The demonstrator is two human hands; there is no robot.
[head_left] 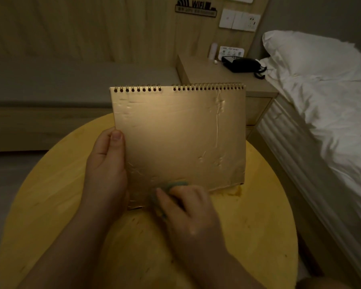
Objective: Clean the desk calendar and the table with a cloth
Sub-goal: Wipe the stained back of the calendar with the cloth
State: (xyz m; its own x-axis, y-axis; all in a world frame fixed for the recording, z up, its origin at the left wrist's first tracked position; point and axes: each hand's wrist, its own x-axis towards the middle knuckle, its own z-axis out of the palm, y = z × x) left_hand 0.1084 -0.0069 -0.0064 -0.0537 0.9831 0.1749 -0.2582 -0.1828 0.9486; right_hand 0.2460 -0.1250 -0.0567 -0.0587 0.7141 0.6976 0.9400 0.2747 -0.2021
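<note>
one calendar point(179, 138), one cloth point(171, 185) — two hands point(106, 163)

Calendar point(178, 140) held over the table point(50, 195) — nightstand point(208, 76) behind it, phone point(243, 64) on top, bed point(321, 97) to the right.

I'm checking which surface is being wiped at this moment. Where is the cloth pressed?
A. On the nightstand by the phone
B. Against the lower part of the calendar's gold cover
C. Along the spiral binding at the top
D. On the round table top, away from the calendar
B: the right hand presses the cloth on the lower part of the desk calendar, which the left hand holds by its left edge.
</note>
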